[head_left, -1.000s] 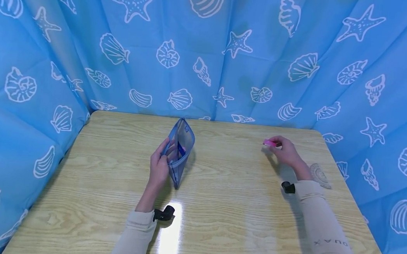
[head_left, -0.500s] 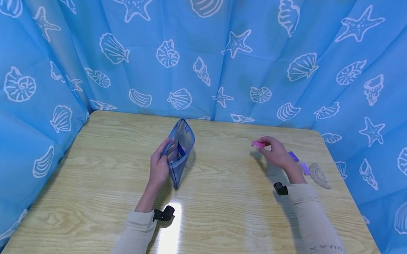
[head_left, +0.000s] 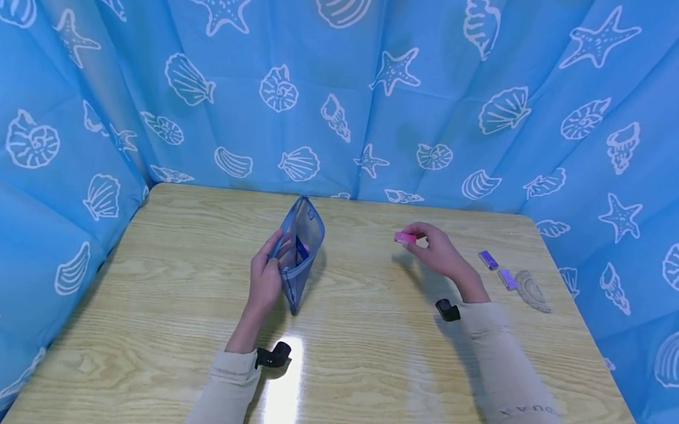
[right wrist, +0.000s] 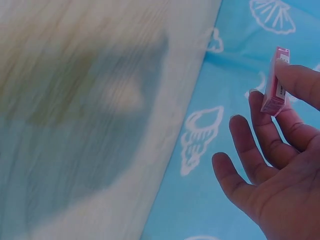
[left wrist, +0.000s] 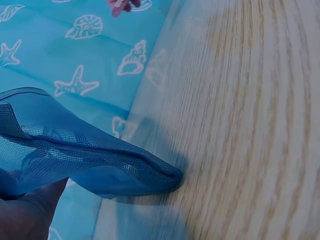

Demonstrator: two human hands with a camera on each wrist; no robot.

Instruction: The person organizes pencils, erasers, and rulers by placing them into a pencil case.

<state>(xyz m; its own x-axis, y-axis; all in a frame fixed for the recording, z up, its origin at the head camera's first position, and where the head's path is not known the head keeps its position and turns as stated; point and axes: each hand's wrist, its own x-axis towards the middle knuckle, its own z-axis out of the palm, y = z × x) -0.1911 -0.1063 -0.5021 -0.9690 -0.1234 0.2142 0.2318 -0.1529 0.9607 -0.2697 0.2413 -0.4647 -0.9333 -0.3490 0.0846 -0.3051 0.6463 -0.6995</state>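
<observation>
My left hand [head_left: 264,280] grips the near side of a blue mesh zipper pouch [head_left: 299,285], whose top gapes wide. Something dark blue [head_left: 302,248] lies inside it; its kind is hidden by the mesh. In the left wrist view, one end of the pouch [left wrist: 125,167] touches the table and part of the thumb [left wrist: 37,205] shows under the mesh. To the right, my right hand [head_left: 437,252] holds a small pink box [head_left: 405,238] above the table. Seen from the right wrist, thumb and fingertips pinch this box [right wrist: 276,85], which has a white label; the other fingers are spread.
Two small purple blocks [head_left: 488,259] lie at the table's right, beside a clear protractor [head_left: 532,291]. The wooden table [head_left: 365,356] meets a blue shell-print curtain [head_left: 348,76] at its back and sides. A light glare sits near my left wrist.
My right hand has moved left with the pink box, toward the pouch. The purple blocks, hidden behind that arm before, are now visible. My left hand and the pouch have stayed in place.
</observation>
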